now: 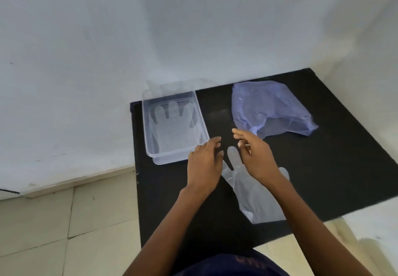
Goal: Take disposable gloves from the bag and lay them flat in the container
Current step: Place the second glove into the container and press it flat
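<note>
Since that loose glove (254, 191) on the black mat (323, 179) is thin, see-through film, I'd guess the big risk is it folding or clinging to skin when it gets lifted, so it lands crumpled in the container (174, 123) instead of flat. The container sits at the mat's far left corner with a glove (172, 120) already spread inside, and the bluish bag (269, 108) lies toward the far right. Left hand (203, 163) hovers by the container's near corner, fingers loosely bent, holding nothing. Right hand (256, 153) hangs over the loose glove, fingers relaxed and a bit spread, empty too; can't tell if it touches the film.
</note>
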